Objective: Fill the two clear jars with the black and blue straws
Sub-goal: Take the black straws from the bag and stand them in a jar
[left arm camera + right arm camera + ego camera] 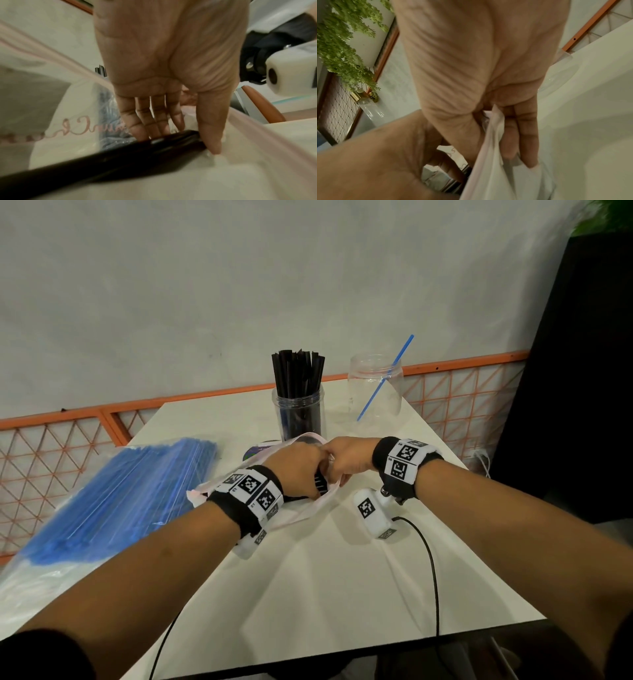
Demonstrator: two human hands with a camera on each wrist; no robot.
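Note:
Two clear jars stand at the table's far side. The left jar (302,412) is packed with upright black straws (297,373); the right jar (375,386) holds a single blue straw (385,378). A clear bag with pink lettering (308,505) lies in front of them. My left hand (301,470) is inside it, fingers and thumb (211,129) closed around a bundle of black straws (120,154). My right hand (346,462) pinches the bag's open edge (493,146) and holds it up.
A large clear bag of blue straws (126,494) lies at the table's left. A round dark lid (260,453) sits behind the hands. An orange mesh railing (85,433) runs behind the white table (342,594); cables trail from both wrist cameras.

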